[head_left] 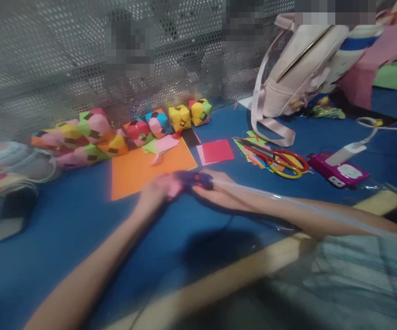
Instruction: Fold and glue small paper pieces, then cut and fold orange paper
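Over the near edge of an orange sheet (pixel 133 176), my left hand (pixel 153 190) is closed on a small pink paper piece (pixel 173 185), blurred by motion. My right hand (pixel 215 190) wraps round a dark blue glue gun (pixel 191 178), its front end up against the pink paper. A long clear glue stick (pixel 270 196) runs back from the gun along my right forearm. Whether the gun's tip touches the paper is too blurred to tell. Just beyond my hands lie red paper squares (pixel 218 151) and loose pink paper strips (pixel 165 144).
Folded paper balls (pixel 136 130) line the mesh panel (pixel 64 59) behind the blue table (pixel 64 247). To the right are scissors (pixel 274 158) on paper scraps, a purple device (pixel 339 172) and a pale pink bag (pixel 297 68). A phone-like object (pixel 16 208) lies left.
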Tool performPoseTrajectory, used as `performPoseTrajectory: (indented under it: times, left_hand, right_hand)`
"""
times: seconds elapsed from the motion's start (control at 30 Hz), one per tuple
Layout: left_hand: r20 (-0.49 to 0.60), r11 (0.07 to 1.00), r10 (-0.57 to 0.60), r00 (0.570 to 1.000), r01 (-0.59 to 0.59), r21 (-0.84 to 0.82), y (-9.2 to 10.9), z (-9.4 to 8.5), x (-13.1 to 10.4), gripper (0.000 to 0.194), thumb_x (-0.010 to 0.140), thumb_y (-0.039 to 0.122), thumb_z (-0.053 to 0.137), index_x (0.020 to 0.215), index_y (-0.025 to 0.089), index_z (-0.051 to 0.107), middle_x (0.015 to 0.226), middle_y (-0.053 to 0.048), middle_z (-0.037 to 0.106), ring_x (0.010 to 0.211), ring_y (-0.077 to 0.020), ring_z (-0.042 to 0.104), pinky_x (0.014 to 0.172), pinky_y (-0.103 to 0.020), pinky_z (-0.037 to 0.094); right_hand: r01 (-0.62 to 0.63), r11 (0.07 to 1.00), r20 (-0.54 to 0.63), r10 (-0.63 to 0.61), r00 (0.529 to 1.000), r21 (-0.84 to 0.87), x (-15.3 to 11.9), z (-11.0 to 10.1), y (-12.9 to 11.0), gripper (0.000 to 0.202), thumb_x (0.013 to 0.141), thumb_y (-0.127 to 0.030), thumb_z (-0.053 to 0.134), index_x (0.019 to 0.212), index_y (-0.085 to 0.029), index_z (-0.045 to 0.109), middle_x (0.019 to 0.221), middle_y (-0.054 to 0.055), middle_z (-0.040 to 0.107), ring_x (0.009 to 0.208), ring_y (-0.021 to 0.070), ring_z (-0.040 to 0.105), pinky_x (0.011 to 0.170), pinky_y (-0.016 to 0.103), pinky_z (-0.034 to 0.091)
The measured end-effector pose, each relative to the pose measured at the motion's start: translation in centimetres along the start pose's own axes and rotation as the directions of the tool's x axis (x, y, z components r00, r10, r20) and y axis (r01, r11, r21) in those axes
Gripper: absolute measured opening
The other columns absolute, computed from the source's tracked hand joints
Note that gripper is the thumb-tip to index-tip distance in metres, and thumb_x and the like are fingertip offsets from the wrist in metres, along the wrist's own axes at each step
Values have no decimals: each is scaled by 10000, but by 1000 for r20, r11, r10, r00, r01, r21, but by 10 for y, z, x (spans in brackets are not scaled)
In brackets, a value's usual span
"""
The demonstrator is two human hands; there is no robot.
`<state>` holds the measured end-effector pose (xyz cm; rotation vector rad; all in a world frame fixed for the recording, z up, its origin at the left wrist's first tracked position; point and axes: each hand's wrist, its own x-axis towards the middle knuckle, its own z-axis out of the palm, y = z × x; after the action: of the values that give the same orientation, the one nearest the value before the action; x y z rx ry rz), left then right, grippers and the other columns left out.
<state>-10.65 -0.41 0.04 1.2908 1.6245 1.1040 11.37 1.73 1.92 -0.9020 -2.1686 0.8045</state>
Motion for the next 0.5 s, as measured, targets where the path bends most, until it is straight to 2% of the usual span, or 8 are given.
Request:
performPoseTrajectory:
  times: [0.17,0.3,0.5]
  left_hand:
    - [138,994,-98,986,91,56,3,7,5,166,689,214,560,842,157,588,564,18,616,448,-120,544,424,-207,421]
    - [188,989,-120,975,101,110,9,13,8,106,690,199,531,779,162,576,523,32,590,421,-105,521,408,-191,397]
    - [225,980,-157,961,123,158,11,13,11,109,685,191,512,775,165,570,505,28,592,412,-114,530,399,-194,399]
  right_hand:
    - [30,980,129,-5,992,-196,1,5,12,172,861,-284,571,961,-145,590,898,90,672,766,187,641,636,263,443]
    - [4,943,176,58,983,-332,0,7,17,249,860,-276,582,1059,-127,567,941,112,667,801,206,655,640,269,431]
    - [81,919,205,-1,979,-385,0,8,21,281,853,-269,572,1081,-107,553,956,124,668,822,212,653,648,273,432]
